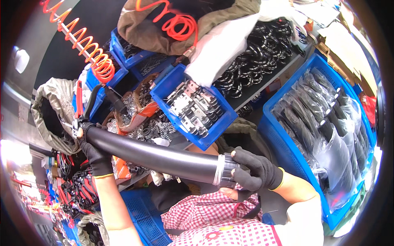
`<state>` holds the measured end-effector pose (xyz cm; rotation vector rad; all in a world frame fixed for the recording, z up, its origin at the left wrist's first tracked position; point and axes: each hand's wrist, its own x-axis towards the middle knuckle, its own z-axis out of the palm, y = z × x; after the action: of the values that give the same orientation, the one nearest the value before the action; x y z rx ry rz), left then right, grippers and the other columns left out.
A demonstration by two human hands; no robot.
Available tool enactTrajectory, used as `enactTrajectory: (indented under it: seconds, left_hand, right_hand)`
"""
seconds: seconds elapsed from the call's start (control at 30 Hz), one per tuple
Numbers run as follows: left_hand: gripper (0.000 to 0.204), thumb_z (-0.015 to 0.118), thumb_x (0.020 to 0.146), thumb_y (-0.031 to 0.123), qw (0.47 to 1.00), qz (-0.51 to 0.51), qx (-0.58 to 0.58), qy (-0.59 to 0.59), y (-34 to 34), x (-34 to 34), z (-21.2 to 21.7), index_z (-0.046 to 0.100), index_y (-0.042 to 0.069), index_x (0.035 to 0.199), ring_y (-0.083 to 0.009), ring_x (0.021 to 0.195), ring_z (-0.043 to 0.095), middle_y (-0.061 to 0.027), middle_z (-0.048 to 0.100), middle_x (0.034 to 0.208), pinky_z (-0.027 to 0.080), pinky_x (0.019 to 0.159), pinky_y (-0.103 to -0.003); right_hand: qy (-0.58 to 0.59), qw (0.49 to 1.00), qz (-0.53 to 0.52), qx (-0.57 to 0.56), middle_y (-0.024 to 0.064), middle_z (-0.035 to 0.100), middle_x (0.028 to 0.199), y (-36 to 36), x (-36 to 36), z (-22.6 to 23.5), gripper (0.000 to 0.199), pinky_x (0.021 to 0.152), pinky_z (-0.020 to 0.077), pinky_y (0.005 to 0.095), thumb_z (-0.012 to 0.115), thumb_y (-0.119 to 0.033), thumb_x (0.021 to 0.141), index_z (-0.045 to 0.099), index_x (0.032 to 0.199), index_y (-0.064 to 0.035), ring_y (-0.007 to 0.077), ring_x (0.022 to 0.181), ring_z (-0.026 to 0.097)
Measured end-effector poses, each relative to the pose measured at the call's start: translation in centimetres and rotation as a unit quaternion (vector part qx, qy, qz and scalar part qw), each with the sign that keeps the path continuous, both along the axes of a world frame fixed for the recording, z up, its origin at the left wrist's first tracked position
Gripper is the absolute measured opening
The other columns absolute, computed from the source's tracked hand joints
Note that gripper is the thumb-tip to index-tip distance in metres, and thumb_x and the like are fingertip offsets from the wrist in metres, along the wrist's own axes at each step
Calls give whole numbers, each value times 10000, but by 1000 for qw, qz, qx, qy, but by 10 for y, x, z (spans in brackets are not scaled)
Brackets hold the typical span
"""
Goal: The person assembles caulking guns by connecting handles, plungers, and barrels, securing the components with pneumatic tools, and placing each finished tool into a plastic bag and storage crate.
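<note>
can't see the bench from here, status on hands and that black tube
Left hand grips far end of black tube; right hand closed on its ribbed collar. Tube held off the bench, level. Blue parts bin close behind.

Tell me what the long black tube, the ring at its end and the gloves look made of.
Black tube: smooth rubber or plastic, by its soft satin sheen; can't tell which.
Ring: pale grey with a ribbed black collar, probably plastic or metal.
Gloves on the left hand and right hand: black knit fabric, matte.
</note>
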<state>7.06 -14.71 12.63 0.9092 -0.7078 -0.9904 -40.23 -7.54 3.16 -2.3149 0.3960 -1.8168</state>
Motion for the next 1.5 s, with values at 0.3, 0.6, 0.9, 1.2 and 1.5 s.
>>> enactTrajectory:
  seconds: [0.3, 0.6, 0.9, 1.2, 1.5]
  left_hand:
    - [569, 639, 812, 603, 999, 41, -3, 5, 16, -7, 27, 597, 64, 992, -263, 737, 644, -113, 654, 838, 570, 680, -393]
    - [588, 592, 854, 602, 997, 46, -53, 13, 25, 4, 29, 596, 41, 1028, -276, 778, 638, -121, 656, 860, 559, 727, -395]
    - [553, 623, 845, 581, 998, 8, -26, 53, 28, 8, 24, 595, 59, 1024, -273, 763, 635, -109, 653, 845, 557, 723, -400]
    - [584, 690, 808, 509, 996, 36, -48, 66, 52, -45, 47, 570, 20, 1103, -258, 875, 628, -124, 647, 945, 540, 816, -387]
    - [937, 867, 641, 391, 947, -193, -251, -47, 115, -86, 87, 398, 8, 1356, -306, 1059, 574, -154, 518, 1161, 544, 870, -479]
  right_hand:
    - [124, 974, 53, 182, 179, 591, 1064, 19, 10, 8, 670, 688, 575, 335, 867, -211, 685, 555, 1278, -195, 293, 883, 672]
    - [37, 921, 151, 357, 204, 565, 1174, 17, 7, 38, 758, 884, 527, 370, 841, -164, 724, 415, 1323, 19, 285, 1030, 635]
    - [127, 970, 68, 196, 241, 602, 1141, 14, 10, 42, 538, 664, 567, 340, 654, -280, 900, 447, 1311, -1, 319, 813, 690]
    - [-106, 992, -72, -9, 196, 507, 1220, 17, 53, -18, 503, 805, 510, 533, 581, -494, 933, 433, 1334, -229, 418, 1031, 569]
    - [-278, 430, 330, 793, 80, 632, 1015, 89, 129, -85, 416, 591, 551, 324, 402, -477, 1013, 532, 1182, -120, 188, 678, 638]
